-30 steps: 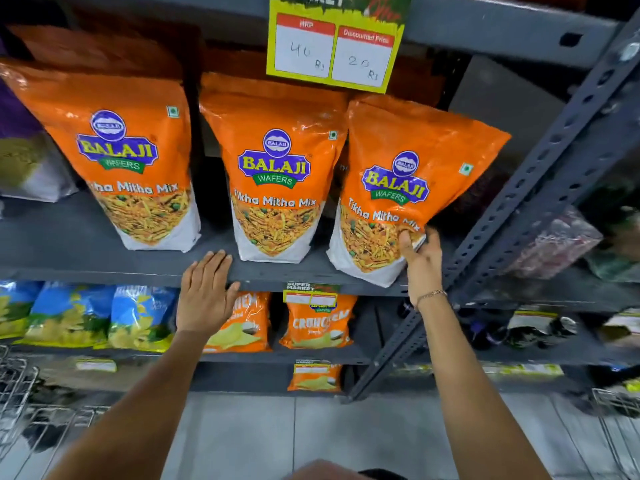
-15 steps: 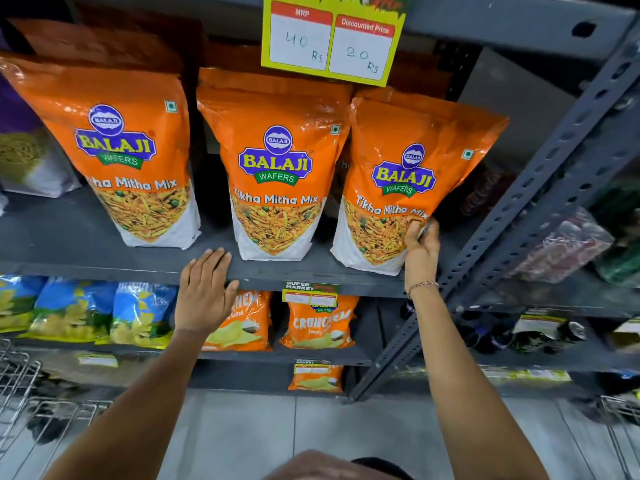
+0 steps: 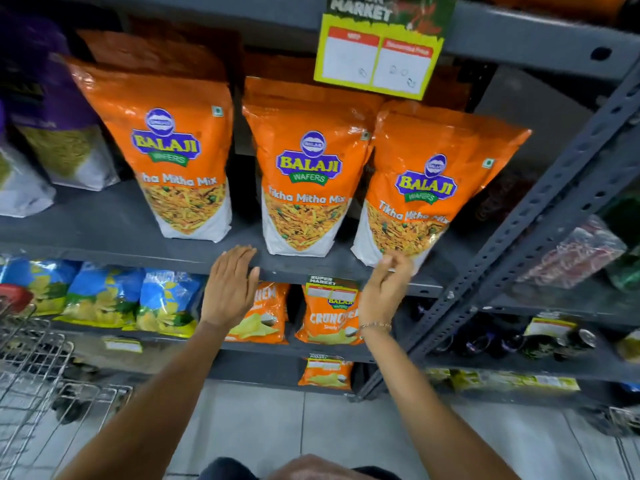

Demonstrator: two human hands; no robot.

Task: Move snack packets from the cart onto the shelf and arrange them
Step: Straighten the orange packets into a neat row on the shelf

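Steadying the glossy orange plastic pouch of Tikha Mitha Mix [image 3: 420,188] that is standing just above my right hand [image 3: 382,292], I am touching its lower edge with loosely curled fingers spread apart, clamped on nothing. My left hand [image 3: 230,289] is lying flat and open against the front lip of the grey painted metal shelf [image 3: 114,233], empty. This pouch is leaning toward the slotted grey steel upright [image 3: 540,216] beyond my right hand, its white bottom corner overhanging the shelf lip. I am judging it light and soft: slick crinkly film, puffed with air, loose crisp mix inside that would crush under a hard squeeze. The film looks slippery, so I am thinking the gusseted bottom or the two side seams are the places to take hold, not the smooth face. Between my hands and above them, the middle orange pouch [image 3: 304,174] is standing upright; above and beyond my left hand, a third orange pouch [image 3: 173,147] is standing too. The wire cart [image 3: 31,375] is sitting below my left arm.
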